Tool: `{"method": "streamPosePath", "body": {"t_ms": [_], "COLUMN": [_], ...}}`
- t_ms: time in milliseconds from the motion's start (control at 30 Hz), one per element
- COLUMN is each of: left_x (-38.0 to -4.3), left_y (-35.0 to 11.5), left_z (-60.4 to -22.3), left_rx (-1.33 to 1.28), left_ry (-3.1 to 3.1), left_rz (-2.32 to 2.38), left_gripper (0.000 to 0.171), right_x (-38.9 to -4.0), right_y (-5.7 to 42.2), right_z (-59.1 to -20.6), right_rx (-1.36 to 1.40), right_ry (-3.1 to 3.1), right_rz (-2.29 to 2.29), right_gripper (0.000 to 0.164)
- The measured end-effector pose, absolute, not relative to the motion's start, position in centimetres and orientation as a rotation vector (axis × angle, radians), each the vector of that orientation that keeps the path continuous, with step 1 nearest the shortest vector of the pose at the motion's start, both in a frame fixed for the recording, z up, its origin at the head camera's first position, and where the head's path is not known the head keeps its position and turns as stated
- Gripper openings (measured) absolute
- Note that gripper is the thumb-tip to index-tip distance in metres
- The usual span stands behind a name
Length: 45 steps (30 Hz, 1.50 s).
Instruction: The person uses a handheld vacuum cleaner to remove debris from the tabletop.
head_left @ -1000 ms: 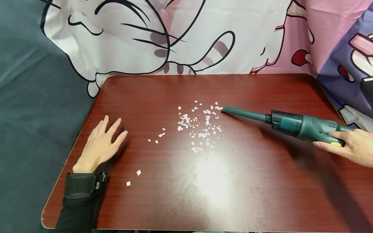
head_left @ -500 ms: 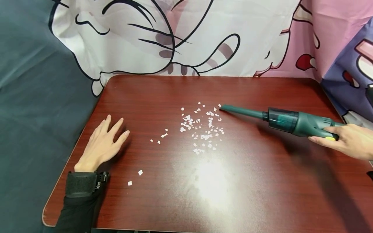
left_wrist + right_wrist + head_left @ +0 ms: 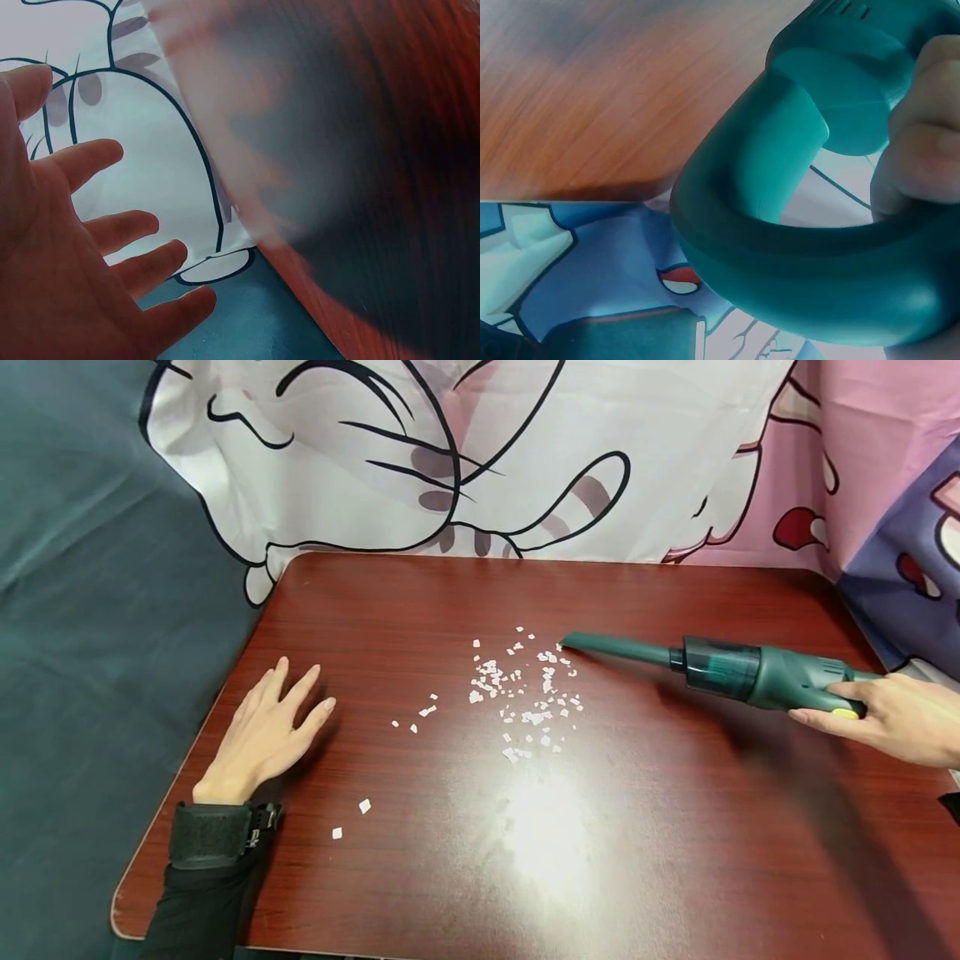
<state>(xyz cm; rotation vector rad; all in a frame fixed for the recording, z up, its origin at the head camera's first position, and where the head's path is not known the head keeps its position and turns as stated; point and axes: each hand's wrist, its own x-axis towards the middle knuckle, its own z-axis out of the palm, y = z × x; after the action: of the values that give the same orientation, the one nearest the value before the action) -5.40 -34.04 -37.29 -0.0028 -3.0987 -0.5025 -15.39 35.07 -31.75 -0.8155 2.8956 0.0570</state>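
My right hand grips the handle of a green handheld vacuum cleaner, which has a dark see-through dust cup. Its long narrow nozzle points left, the tip at the upper right edge of many small white paper scraps strewn over the table. In the right wrist view, curled fingers wrap the looped vacuum handle. At the table's left side my left hand lies with fingers spread, holding nothing. The left wrist view shows that hand palm-on, fingers loosely extended.
The brown wooden table reflects a bright glare near its front. Two stray scraps lie by the left forearm. A white and pink cartoon cloth hangs behind the back edge. Grey-green fabric covers the left side.
The vacuum's nozzle has shifted slightly left along the scraps' upper right edge, and a few scraps there are gone. The left hand stays in place. The whole view has drifted a little.
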Motion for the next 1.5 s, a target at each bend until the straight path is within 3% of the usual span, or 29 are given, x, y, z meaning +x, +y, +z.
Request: {"method": "streamPosePath", "body": {"t_ms": [167,267,367,533,667,833,1200,1500], "left_x": [-5.5,-5.6,-5.7,-5.9,-6.0,-6.0,-6.3,-6.8], "left_y": [-34.0,-34.0,-34.0,-33.8,-33.7,-33.6,-33.6,-33.6], "left_z": [-37.2,-37.2,-37.4,-37.8,-37.8,-38.1,-38.4,-38.3], "left_rx": [-0.009,-0.01,-0.026,-0.04,-0.034,-0.036,-0.045,-0.066], "left_ry": [-3.081,-3.073,-3.077,-3.083,-3.086,-3.096,-3.097,-3.098], "left_rz": [-0.505,-0.505,-0.512,-0.53,-0.538,-0.538,-0.566,-0.59], "left_gripper": [0.066,0.066,0.065,0.065,0.066,0.066,0.066,0.065], "right_x": [-13.7,-13.0,-12.4,-11.3,-10.5,-9.8,-8.5,-6.0], "right_y": [35.7,35.1,34.9,35.3,35.6,35.3,36.0,36.7], "right_z": [-31.7,-31.5,-31.5,-31.6,-31.7,-31.6,-31.7,-31.7], "right_rx": [-0.957,-0.604,-0.602,-0.719,-0.717,-0.621,-0.685,-0.647], "right_ry": [2.993,3.054,3.086,3.17,3.185,3.147,3.203,3.245], "right_rz": [0.111,0.001,-0.021,-0.141,-0.188,-0.113,-0.22,-0.185], "right_gripper": [0.05,0.067,0.067,0.047,0.04,0.045,0.033,0.039]}}
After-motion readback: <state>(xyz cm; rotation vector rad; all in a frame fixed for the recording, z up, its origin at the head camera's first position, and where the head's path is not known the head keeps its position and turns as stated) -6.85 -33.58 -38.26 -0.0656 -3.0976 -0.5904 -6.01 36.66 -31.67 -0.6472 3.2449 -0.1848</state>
